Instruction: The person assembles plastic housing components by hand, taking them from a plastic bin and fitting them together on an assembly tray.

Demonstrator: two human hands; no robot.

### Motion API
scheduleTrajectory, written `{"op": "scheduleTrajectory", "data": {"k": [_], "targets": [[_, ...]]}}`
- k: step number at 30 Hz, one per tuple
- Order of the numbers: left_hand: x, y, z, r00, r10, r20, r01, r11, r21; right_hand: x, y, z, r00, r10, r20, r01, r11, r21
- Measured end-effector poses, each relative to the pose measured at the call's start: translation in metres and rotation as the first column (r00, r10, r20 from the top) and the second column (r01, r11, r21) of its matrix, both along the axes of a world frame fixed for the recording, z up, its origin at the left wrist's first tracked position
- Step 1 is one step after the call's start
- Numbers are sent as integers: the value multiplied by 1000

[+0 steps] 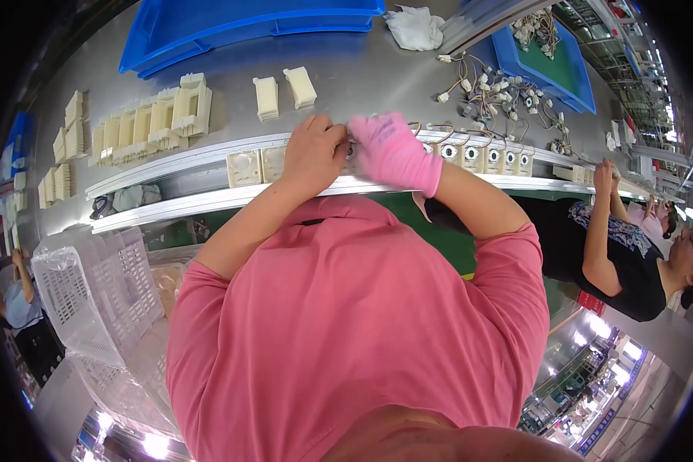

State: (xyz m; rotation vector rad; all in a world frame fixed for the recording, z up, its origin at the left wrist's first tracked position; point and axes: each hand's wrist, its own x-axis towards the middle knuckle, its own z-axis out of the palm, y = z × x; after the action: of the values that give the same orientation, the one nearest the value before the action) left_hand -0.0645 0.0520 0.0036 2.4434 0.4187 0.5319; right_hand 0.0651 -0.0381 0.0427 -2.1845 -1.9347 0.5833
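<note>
My bare left hand (313, 154) and my right hand (395, 151), in a pink glove, meet over a metal rail track (200, 202). The fingers of both hands are curled in, and what they grip is hidden; the right one is slightly blurred. Left of my hands, cream square housings (244, 168) sit in the track. To the right, a row of similar housings (491, 160) shows dark round centres, with thin wires (448, 132) looping above them. Part of one housing with a dark centre (352, 151) shows between my hands.
Cream plastic frames (160, 122) stand in rows at left, two cream pieces (266, 98) beyond my hands. Blue trays (246, 38) (550, 65), a white bag (414, 28) and wired connectors (489, 96) lie further back. White crates (92, 289) stand at left; a co-worker (604, 246) works at right.
</note>
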Motion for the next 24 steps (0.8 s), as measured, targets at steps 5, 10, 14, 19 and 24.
{"op": "scheduleTrajectory", "data": {"k": [5, 10, 14, 19, 24], "targets": [[2, -3, 6, 997, 74, -19, -74, 996, -51, -9, 5, 18, 920, 204, 334, -194, 979, -61], [5, -5, 2, 993, 113, -33, -115, 991, -73, -5, 10, 18, 876, 307, 372, -249, 948, -197], [4, -5, 0, 992, 121, -22, -122, 991, -56, 4, 10, 29, 880, 268, 393, -212, 960, -181], [3, -7, 3, 992, 126, -19, -127, 989, -69, 6, 7, 23, 882, 251, 398, -199, 966, -167], [4, -7, 3, 995, 104, -1, -104, 993, -48, 3, 8, 21, 875, 272, 400, -197, 955, -220]]}}
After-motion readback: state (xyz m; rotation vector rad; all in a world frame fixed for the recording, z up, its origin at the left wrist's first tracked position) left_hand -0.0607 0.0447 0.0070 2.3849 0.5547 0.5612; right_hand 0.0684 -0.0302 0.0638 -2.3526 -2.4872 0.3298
